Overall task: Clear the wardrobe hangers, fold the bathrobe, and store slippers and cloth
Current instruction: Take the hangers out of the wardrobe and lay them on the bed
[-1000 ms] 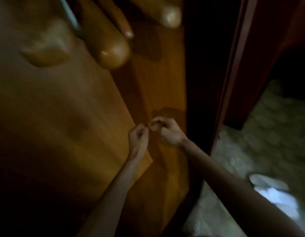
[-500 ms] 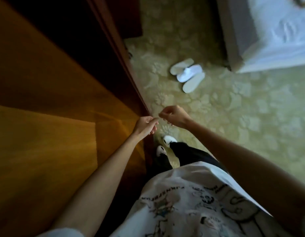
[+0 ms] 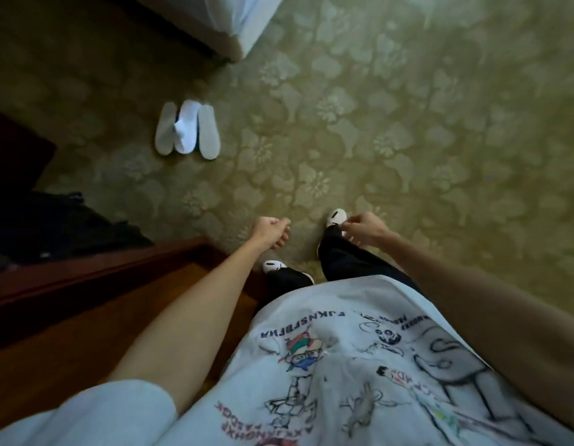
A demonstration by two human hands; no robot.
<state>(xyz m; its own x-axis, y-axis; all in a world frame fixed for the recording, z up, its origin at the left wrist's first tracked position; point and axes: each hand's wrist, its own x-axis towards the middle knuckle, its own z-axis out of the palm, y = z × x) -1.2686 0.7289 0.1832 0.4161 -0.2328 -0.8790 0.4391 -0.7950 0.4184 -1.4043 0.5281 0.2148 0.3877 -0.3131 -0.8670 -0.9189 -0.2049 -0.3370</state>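
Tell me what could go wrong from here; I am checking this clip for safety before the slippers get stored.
1. The wardrobe edge stands close beside the near foot; a step could catch it.
2. The slippers lie on the carpet with a white cloth bundled between them; lifting only one slipper might drop the cloth.

White slippers (image 3: 186,132) on an olive-green carpet (image 3: 408,123) with pale floral motifs. White shirt (image 3: 359,365) bearing multicoloured cartoon prints; black trousers (image 3: 347,259).
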